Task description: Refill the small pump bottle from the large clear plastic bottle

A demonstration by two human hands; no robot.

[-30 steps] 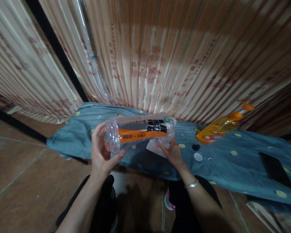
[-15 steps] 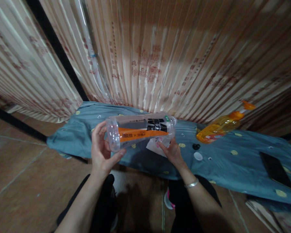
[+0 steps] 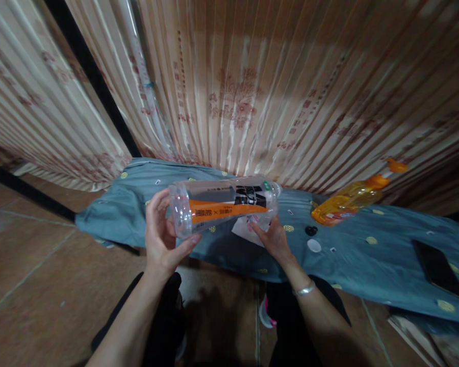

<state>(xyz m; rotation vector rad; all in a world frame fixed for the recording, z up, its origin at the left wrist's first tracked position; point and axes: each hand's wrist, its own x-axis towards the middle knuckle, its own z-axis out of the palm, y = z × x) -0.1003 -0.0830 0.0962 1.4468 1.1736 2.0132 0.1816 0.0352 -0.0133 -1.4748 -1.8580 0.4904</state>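
A large clear plastic bottle (image 3: 222,201) with an orange and black label lies sideways between my hands, above the cloth-covered surface. My left hand (image 3: 162,232) cups its base at the left, thumb below and fingers behind. My right hand (image 3: 271,237) grips the neck end at the right; some of its fingers are hidden behind the bottle. Under the bottle, beside my right hand, shows a white paper piece (image 3: 245,230) with pink print. Right of that hand are a small black cap-like thing (image 3: 311,231) and a white disc (image 3: 313,245), both on the cloth.
An orange pump bottle (image 3: 344,204) with yellow liquid stands at the right rear on the blue-green cloth (image 3: 390,255). A dark phone (image 3: 439,267) lies farther right. Behind hangs a pleated curtain (image 3: 237,97); black metal bars (image 3: 95,76) cross at the left.
Both hands hold the bottle in nearly the same pose. The whole view has shifted very slightly; nothing has been let go or taken up.
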